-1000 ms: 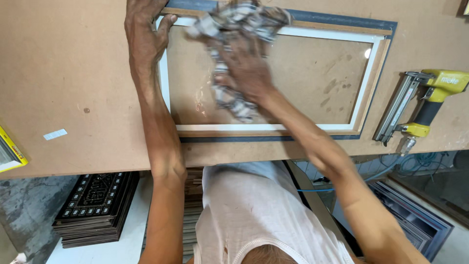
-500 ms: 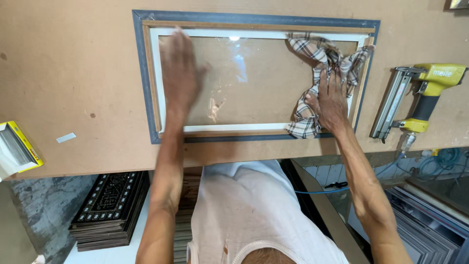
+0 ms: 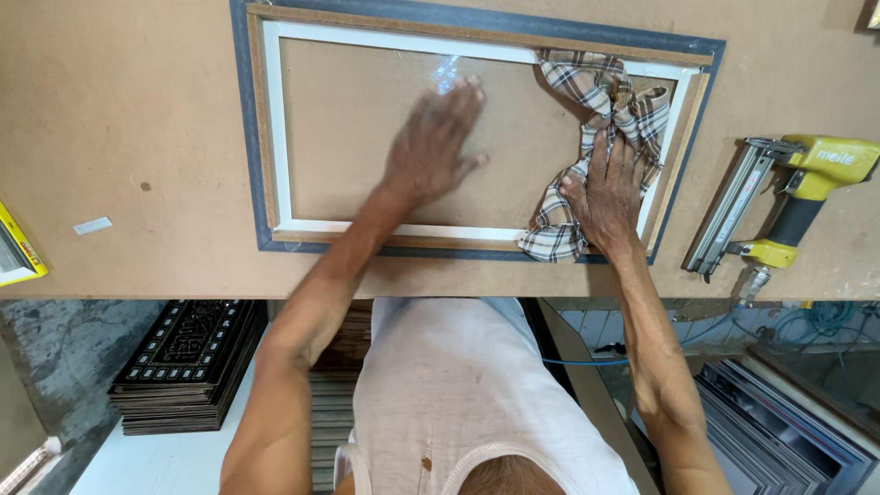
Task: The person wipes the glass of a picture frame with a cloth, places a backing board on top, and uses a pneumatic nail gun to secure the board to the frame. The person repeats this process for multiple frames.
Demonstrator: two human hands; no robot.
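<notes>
A picture frame with a grey outer edge, brown moulding and white inner border lies flat on the brown workbench, a glass pane inside it. My left hand rests flat on the glass near its middle, fingers spread. My right hand presses a crumpled plaid cloth against the right end of the pane, fingers over the fabric.
A yellow and grey nail gun lies on the bench to the right of the frame. A yellow-edged object pokes in at the left edge. Below the bench, dark ornate frames are stacked at left and more mouldings at right.
My right hand has carried the cloth from the top middle of the glass to its right end. My left hand has slid from the frame's left side toward the pane's centre.
</notes>
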